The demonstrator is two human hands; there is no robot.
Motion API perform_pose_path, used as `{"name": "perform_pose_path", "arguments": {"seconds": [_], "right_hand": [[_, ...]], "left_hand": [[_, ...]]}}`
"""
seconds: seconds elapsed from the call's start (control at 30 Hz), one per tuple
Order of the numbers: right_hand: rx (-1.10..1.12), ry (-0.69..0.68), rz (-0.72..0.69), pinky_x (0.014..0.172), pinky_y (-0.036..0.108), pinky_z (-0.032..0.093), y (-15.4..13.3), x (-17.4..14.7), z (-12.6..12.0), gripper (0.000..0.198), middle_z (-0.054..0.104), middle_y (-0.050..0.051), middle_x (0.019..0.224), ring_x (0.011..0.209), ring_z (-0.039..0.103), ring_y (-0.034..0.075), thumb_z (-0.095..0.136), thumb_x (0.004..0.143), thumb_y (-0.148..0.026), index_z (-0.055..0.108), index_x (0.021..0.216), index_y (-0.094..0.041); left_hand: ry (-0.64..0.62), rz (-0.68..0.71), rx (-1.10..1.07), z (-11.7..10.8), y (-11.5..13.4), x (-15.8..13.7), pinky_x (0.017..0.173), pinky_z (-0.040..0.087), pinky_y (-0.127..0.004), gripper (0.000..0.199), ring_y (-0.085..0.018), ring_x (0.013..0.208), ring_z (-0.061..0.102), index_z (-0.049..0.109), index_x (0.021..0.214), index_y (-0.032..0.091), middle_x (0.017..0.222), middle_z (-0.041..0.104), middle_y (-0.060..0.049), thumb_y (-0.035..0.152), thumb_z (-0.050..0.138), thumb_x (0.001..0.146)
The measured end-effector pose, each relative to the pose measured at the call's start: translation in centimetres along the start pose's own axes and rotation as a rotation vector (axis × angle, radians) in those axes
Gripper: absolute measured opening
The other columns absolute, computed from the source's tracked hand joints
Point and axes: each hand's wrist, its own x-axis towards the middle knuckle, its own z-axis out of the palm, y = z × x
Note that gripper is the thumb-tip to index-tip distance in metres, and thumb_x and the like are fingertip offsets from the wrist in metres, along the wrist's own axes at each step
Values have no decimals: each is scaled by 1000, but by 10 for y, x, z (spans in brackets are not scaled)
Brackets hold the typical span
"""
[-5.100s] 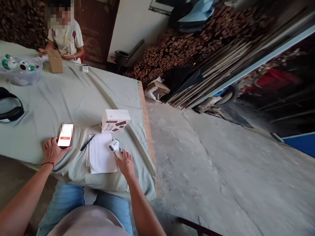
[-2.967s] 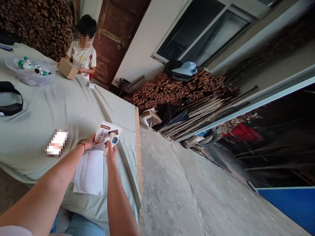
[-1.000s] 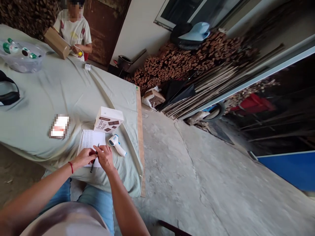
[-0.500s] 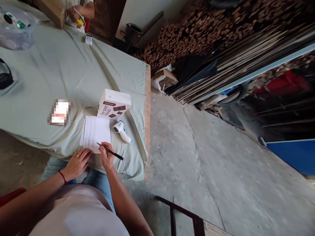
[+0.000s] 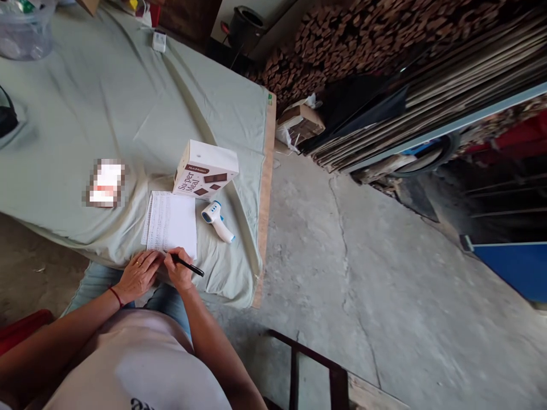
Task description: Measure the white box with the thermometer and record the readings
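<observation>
Pen (image 5: 186,264) sits pinched in your right hand (image 5: 179,272), tip at the near edge of the paper sheet (image 5: 171,223). Your left hand (image 5: 137,275) lies flat, fingers loose and holding nothing, just beside that edge. Beyond the sheet: an infrared thermometer (image 5: 217,220) (lying on its side) and a Super Meal box (image 5: 205,175), all on the green tablecloth (image 5: 128,108).

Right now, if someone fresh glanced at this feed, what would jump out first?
The two hands at the table's near edge: the right hand holds a black pen with its tip on the written sheet of paper, and the left hand rests flat beside it at the sheet's lower corner. Just beyond the paper stands a white Super Meal box, with a white and blue thermometer gun lying to the sheet's right on the green cloth.
</observation>
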Motion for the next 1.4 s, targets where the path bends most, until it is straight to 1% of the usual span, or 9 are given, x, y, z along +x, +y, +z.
{"name": "perform_pose_path", "arguments": {"seconds": [0.23, 0.5, 0.63, 0.73, 0.93, 1.03, 1.2, 1.4], "right_hand": [[-57, -33, -18, 64, 28, 53, 1, 0, 0, 10, 65, -1, 68, 62, 60, 16, 56, 88, -27, 61, 81, -24], [-56, -71, -13, 65, 29, 51, -1, 2, -2, 10, 65, 0, 69, 62, 60, 16, 56, 89, -27, 61, 81, -23], [-53, -84, 1, 66, 29, 51, -2, 2, -3, 10, 64, -1, 68, 62, 60, 16, 56, 89, -27, 60, 80, -24], [-59, -65, 13, 66, 29, 51, -2, 2, -2, 11, 64, -1, 68, 63, 59, 16, 56, 88, -28, 60, 79, -24], [-33, -36, -22, 64, 29, 50, -2, 2, 0, 13, 64, -1, 66, 61, 59, 16, 55, 88, -27, 59, 77, -24], [-23, -29, -13, 64, 29, 50, -1, 2, 0, 13, 64, -1, 66, 61, 59, 16, 55, 88, -27, 60, 77, -23], [-16, -35, 35, 63, 29, 50, -2, 2, 0, 11, 63, -1, 66, 60, 58, 16, 56, 88, -29, 60, 79, -24], [-14, -41, 20, 63, 29, 50, -3, 3, -2, 11, 62, -1, 66, 60, 58, 16, 54, 88, -28, 58, 77, -24]], "left_hand": [[8, -4, 1, -1, 1, 1, 112, 48, -42, 47, -28, 129, 59, 64, 139, 13, 135, 68, -16, 15, 56, 92], [-64, -29, -24, -4, 2, 3, 114, 47, -44, 50, -28, 132, 58, 62, 143, 15, 139, 66, -15, 15, 53, 94], [-74, -42, -43, -3, 2, 2, 115, 46, -45, 53, -28, 133, 58, 60, 146, 16, 141, 65, -15, 15, 54, 93], [-62, -37, -38, -2, 1, 1, 114, 47, -45, 52, -29, 132, 58, 60, 145, 14, 141, 66, -16, 15, 54, 93], [-51, -32, -29, -4, 2, 3, 115, 46, -44, 51, -28, 133, 58, 61, 143, 14, 140, 66, -16, 15, 54, 92], [-34, -20, -19, -5, 1, 4, 114, 46, -44, 50, -28, 132, 57, 62, 142, 13, 139, 67, -16, 15, 55, 92], [-65, -33, -22, -6, 2, 4, 114, 47, -45, 51, -29, 132, 58, 61, 143, 14, 140, 66, -16, 16, 55, 92], [-57, -40, -41, -4, 2, 3, 116, 45, -44, 55, -28, 133, 57, 60, 145, 15, 141, 66, -15, 16, 56, 91]]}}
